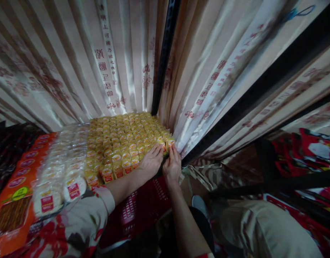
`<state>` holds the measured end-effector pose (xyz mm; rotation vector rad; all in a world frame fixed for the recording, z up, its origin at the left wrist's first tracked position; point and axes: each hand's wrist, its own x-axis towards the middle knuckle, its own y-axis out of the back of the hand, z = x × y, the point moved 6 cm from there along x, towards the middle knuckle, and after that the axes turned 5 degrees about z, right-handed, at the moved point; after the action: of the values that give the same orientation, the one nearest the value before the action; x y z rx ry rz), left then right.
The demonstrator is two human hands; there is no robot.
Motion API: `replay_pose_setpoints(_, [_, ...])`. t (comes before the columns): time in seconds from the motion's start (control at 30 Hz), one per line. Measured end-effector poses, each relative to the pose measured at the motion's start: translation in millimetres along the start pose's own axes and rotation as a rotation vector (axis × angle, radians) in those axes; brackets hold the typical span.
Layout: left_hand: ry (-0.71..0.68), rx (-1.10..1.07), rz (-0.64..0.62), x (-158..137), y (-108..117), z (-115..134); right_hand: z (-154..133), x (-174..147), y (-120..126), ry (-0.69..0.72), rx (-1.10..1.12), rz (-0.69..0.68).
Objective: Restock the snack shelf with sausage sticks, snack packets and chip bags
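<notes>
Rows of small yellow packets (119, 138), wrapped in clear plastic with red-and-white labels, stand tightly packed against the curtains. At their right front corner, my left hand (152, 160) is closed, its fingertips on a packet (161, 140) in the end row. Right beside it, my right hand (172, 165) pinches the neighbouring corner packet (170, 142) between thumb and fingers. The undersides of both packets are hidden. Left of the yellow rows are clear-wrapped stacks of round white pieces (75, 184) with red labels.
An orange food bag (18, 193) lies at far left. Below my forearms is a red perforated crate (143, 211). Pale printed curtains (122, 53) hang behind a dark upright post (165, 61). A dark slanting bar (250, 86), red packages (320, 147) and a beige-trousered leg (267, 229) are at right.
</notes>
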<state>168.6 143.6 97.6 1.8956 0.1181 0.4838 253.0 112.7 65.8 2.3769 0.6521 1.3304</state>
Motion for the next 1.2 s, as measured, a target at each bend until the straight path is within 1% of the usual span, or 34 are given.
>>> replay_pose_setpoints(0.1, [-0.006, -0.009, -0.005, 2, 2, 0, -1, 0, 0, -0.002, 0.013, -0.006])
replay_pose_setpoints(0.3, [-0.034, 0.04, -0.088, 6, 8, 1, -3, -1, 1, 0.0, -0.045, -0.011])
replay_pose_setpoints(0.43, [-0.017, 0.031, -0.077, 6, 8, 2, -5, -3, 2, -0.029, -0.083, -0.044])
replay_pose_setpoints(0.57, [0.03, 0.009, -0.051, 10, 10, 3, -4, -4, 2, -0.048, -0.111, -0.072])
replay_pose_setpoints(0.7, [0.157, -0.056, 0.026, 20, 18, -2, 1, -4, 2, -0.041, -0.085, -0.088])
replay_pose_setpoints(0.8, [0.234, -0.123, 0.061, 26, 20, -8, 2, -3, 1, -0.039, -0.044, -0.086])
replay_pose_setpoints(0.9, [0.212, -0.167, 0.061, 30, 14, -9, 2, -2, 2, -0.077, 0.013, -0.052])
replay_pose_setpoints(1.0, [0.167, -0.178, 0.03, 34, 6, -7, 2, -2, 3, -0.13, 0.039, -0.027])
replay_pose_setpoints(1.1, [0.148, -0.161, 0.01, 38, 4, -5, 3, -3, 4, -0.141, 0.016, -0.055])
replay_pose_setpoints(1.2, [0.126, -0.148, 0.004, 43, 5, -3, 3, -5, 4, -0.115, 0.002, -0.089])
